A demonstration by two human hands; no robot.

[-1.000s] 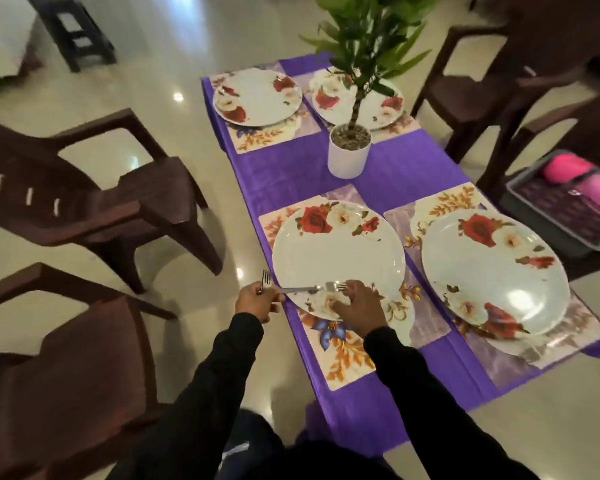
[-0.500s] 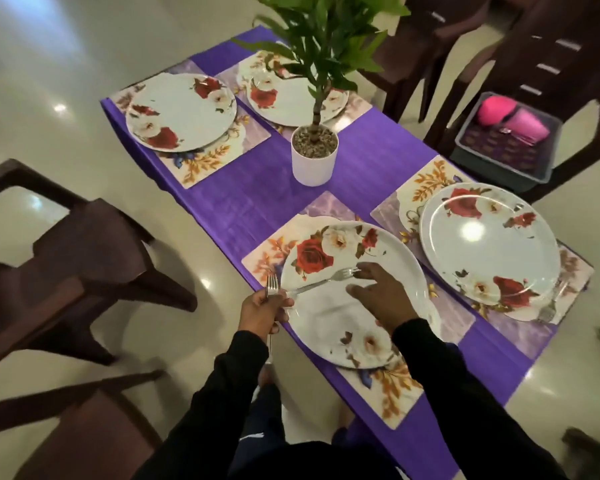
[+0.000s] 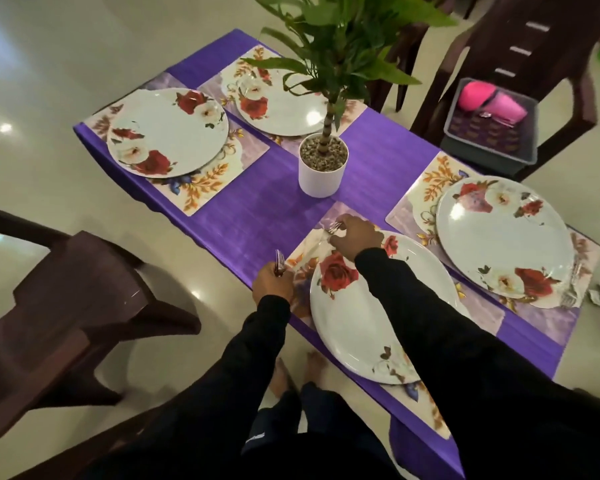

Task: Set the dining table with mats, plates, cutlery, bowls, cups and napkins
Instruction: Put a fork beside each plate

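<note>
Head view: two hands with forks at the near plate (image 3: 371, 313).

The right hand (image 3: 355, 237) reaches forward over the plate's far-left rim, fingers curled down, pinching a fork (image 3: 334, 227) at the mat (image 3: 303, 252); its long axis is too blurred to tell. The left hand (image 3: 272, 284), at the surface (image 3: 257, 209) edge just left of the plate, grips another fork (image 3: 280, 262) upright, tines pointing up.
</note>
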